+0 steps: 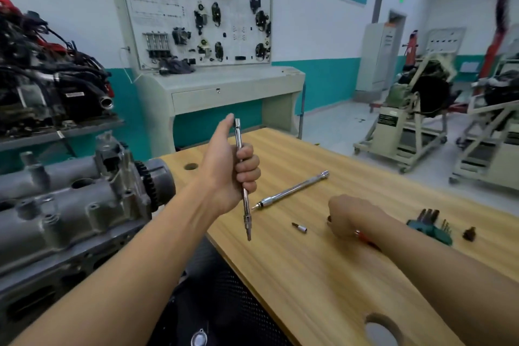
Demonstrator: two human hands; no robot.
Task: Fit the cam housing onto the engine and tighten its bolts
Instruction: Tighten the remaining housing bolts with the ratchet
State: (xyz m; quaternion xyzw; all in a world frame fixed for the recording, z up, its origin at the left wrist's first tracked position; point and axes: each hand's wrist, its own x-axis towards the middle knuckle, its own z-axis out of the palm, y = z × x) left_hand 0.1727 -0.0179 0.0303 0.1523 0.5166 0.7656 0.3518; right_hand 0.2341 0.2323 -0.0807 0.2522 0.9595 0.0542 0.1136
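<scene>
The grey cam housing [64,205] lies on the engine at the left, with a toothed gear at its right end. My left hand [230,171] grips a chrome extension bar [242,177] upright, with a bit at its lower tip. My right hand [354,216] rests on the wooden table [323,275] with fingers curled round a small dark piece and a red-handled tool [365,239] under the wrist. A second chrome bar [292,189] lies on the table between my hands. A small bit socket [300,227] sits near it.
A green holder of hex keys [431,229] and a small dark part [469,234] lie at the table's right. The table has round holes [382,330]. A black stool [219,289] sits below. A training panel [196,8] and engine stands stand behind.
</scene>
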